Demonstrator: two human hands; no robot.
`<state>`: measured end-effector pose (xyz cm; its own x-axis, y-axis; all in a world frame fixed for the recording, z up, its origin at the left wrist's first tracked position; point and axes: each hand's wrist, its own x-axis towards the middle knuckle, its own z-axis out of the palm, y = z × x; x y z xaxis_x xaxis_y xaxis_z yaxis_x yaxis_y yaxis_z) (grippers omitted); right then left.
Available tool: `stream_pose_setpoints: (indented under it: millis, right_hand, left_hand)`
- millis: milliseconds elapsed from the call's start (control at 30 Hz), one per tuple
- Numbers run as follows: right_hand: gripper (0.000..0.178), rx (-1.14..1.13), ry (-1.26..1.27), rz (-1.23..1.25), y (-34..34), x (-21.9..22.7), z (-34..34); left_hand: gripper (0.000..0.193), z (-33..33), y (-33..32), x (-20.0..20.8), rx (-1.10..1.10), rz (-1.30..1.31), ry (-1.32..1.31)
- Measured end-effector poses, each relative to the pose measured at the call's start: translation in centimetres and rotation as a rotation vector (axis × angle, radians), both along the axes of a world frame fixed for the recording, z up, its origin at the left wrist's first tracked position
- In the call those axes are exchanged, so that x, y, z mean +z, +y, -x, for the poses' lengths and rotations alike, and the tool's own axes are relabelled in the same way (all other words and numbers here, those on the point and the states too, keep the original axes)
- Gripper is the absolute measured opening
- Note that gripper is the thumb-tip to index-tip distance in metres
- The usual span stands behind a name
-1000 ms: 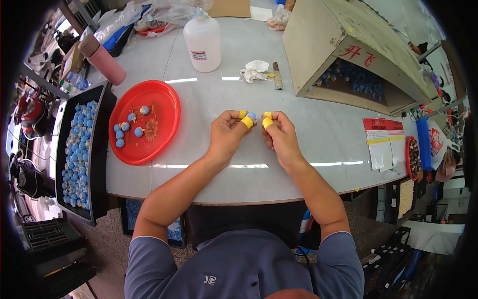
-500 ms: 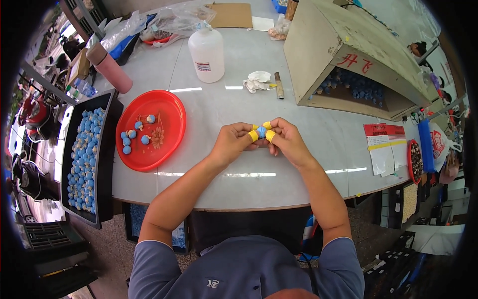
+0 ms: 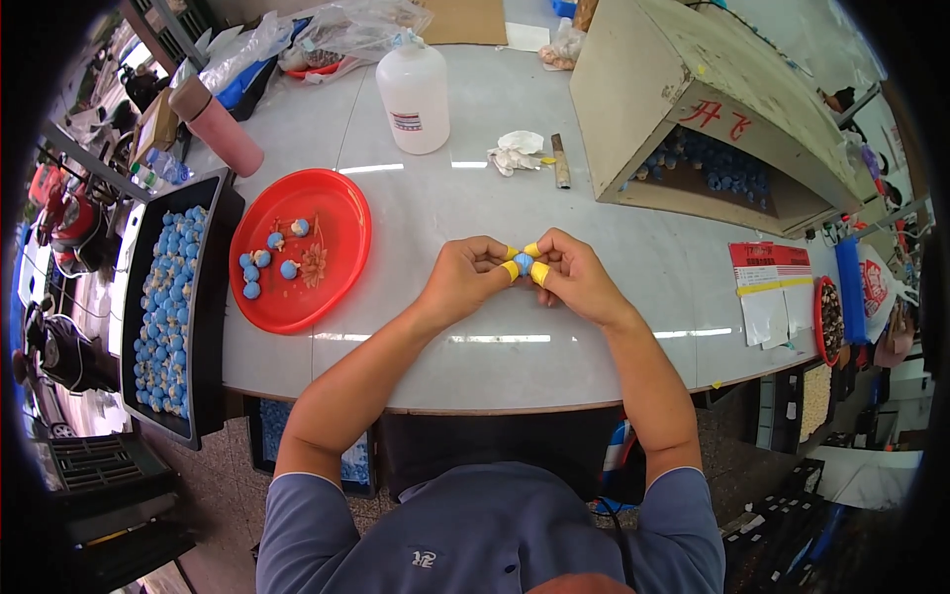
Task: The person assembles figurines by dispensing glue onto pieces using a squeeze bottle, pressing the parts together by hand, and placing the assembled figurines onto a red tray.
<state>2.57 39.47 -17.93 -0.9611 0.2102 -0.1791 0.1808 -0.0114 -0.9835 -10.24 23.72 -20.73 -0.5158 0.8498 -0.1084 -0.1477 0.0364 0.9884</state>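
Observation:
A small blue ball (image 3: 524,263) is pinched between my two hands above the grey-white table. My left hand (image 3: 473,272) is closed on its left side, and my right hand (image 3: 576,279) grips it from the right. Yellow tape wraps the thumbs and forefingers of both hands. The fingers cover most of the ball. Left of my hands, a red round tray (image 3: 341,272) holds several similar blue balls (image 3: 289,269), some with pale bits attached. Beside it, a long black bin (image 3: 212,327) is filled with many more such balls.
A white plastic jug (image 3: 414,104) stands beyond my hands, with crumpled tissue (image 3: 517,153) and a short worn stick (image 3: 561,161) to its right. A beige box (image 3: 633,99) with blue pieces inside stands far right. A pink bottle (image 3: 223,131) is at the left, printed papers (image 3: 774,297) at the right.
Both hands keep pinching the blue ball, with only slight finger movement. The whole view has shifted a little; the things on the table stay where they were.

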Motion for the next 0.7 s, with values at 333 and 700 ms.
stream_pose_setpoints:
  millis: [333,700]
  right_hand:
    - [0.011,-0.001,0.023,-0.009,0.0,-0.1,0.0]
    - [0.017,-0.054,0.060,0.058,-0.1,0.0,0.2]
  left_hand:
    - [0.020,-0.1,-0.2,0.5,-0.001,0.008,0.048]
    - [0.017,-0.6,0.4,1.1,0.026,-0.106,-0.140]
